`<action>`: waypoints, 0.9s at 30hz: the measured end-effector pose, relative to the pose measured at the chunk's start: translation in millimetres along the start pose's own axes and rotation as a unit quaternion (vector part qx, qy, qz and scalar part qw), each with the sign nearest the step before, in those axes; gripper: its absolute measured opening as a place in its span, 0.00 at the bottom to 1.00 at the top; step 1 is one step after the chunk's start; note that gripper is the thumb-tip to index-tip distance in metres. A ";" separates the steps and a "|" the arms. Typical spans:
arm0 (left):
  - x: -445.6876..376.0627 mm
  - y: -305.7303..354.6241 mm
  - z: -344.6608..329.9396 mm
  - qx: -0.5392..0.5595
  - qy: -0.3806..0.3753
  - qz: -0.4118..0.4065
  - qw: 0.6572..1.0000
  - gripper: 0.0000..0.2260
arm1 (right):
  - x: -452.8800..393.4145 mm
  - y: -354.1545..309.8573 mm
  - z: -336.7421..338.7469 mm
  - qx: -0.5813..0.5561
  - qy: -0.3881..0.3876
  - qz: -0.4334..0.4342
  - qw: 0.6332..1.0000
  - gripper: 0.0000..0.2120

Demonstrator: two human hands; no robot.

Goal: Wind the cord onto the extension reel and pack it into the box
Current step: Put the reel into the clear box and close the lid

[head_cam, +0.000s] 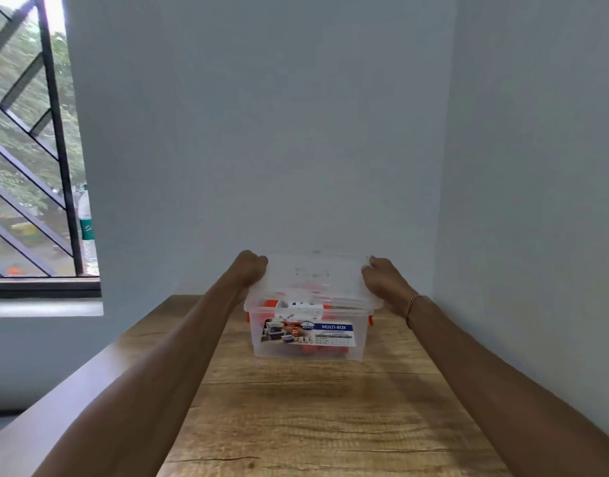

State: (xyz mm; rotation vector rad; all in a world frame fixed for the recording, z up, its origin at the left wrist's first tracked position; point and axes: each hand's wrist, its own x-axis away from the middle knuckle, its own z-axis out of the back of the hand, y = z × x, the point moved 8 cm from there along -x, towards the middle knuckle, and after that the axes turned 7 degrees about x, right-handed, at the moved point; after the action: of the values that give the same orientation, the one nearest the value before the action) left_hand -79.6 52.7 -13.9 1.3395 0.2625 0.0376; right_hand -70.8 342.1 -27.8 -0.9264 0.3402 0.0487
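The box (306,333) is sitting at 12 o'clock on the far end of the table (330,407), long axis running 9 to 3, with the orange reel (310,351) showing blurry through its clear wall. The lid (313,277) is hovering tilted right over it, so it's looking like a straight drop onto the rim. The left hand (249,268) is gripping its 9 o'clock end and the right hand (382,280) its 3 o'clock end, both about equally close.
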 end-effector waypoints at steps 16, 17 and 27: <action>-7.0 -44.7 -1.0 -0.040 -0.016 0.062 0.997 0.07 | 0.6 13.1 -23.0 0.060 -0.017 -0.052 0.997 0.13; -7.4 -45.4 -0.8 -0.040 -0.016 0.064 0.997 0.07 | 0.8 12.6 -23.9 0.066 -0.023 -0.053 0.996 0.13; -10.5 -62.3 -8.4 0.010 -0.049 0.131 0.990 0.11 | 8.0 12.9 -31.0 0.107 -0.093 -0.114 0.983 0.13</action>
State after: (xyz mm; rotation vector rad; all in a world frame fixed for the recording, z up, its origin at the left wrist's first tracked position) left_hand -99.2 44.4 -74.0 1.3852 0.0031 0.1896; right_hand -73.9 324.5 -57.3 -0.7350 0.0634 -0.1091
